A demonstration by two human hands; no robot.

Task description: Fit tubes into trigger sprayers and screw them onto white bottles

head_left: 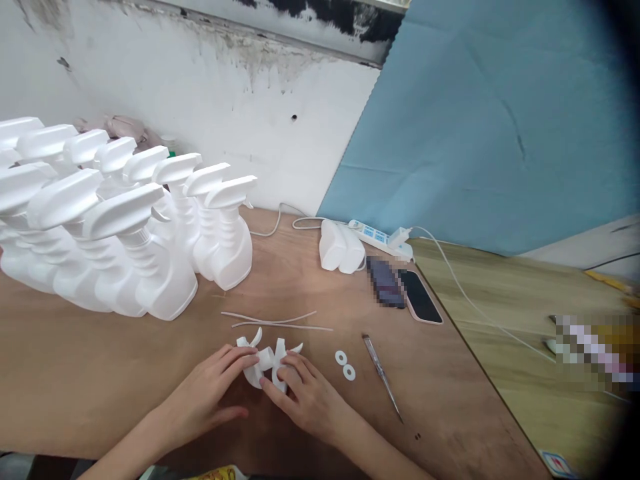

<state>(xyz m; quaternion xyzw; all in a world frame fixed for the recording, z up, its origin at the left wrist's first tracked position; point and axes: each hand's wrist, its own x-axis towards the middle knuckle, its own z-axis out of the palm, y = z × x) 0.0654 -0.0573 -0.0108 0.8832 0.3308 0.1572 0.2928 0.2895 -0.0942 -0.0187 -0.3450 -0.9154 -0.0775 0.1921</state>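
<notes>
left hand (213, 383) is resting fingertips on one white trigger sprayer head (254, 379), thumb spread wide; right hand (307, 395) is holding a second sprayer head (278, 363) between thumb and fingers; both heads are sitting side by side over the wooden table (450, 393), two thin tubes (280, 325) lying just beyond, two ring washers (352, 378) lying to the right
</notes>
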